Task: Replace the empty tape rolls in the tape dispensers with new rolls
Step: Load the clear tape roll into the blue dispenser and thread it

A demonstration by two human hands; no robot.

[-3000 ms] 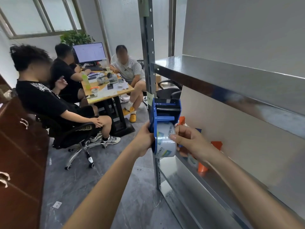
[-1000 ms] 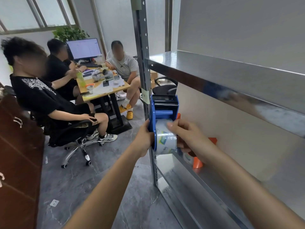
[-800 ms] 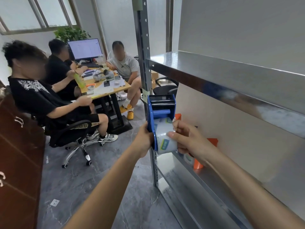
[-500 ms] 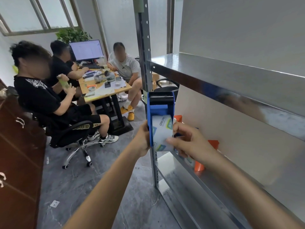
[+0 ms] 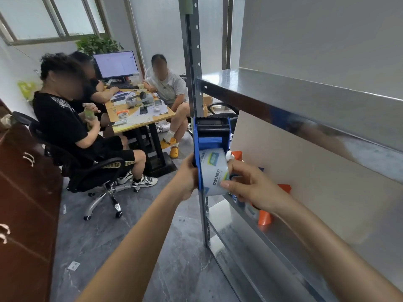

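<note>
I hold a blue tape dispenser (image 5: 210,136) upright in front of the metal shelf post. My left hand (image 5: 187,179) grips its left side from behind. A white tape roll (image 5: 213,171) with blue and green printing sits in the dispenser below its black cutter head. My right hand (image 5: 250,188) holds the roll, thumb across its front face and fingers curled round its right side. An orange dispenser (image 5: 265,216) stands on the lower shelf behind my right hand, partly hidden.
A steel rack fills the right, with its upright post (image 5: 194,83), upper shelf (image 5: 305,101) and lower shelf (image 5: 250,247). Three people sit around a cluttered wooden table (image 5: 139,118) with a monitor. A brown cabinet (image 5: 24,203) stands at left.
The roll has turned in the dispenser, with different printing facing me. My right thumb has slid lower across the roll's front. The dispenser stays upright in nearly the same spot.
</note>
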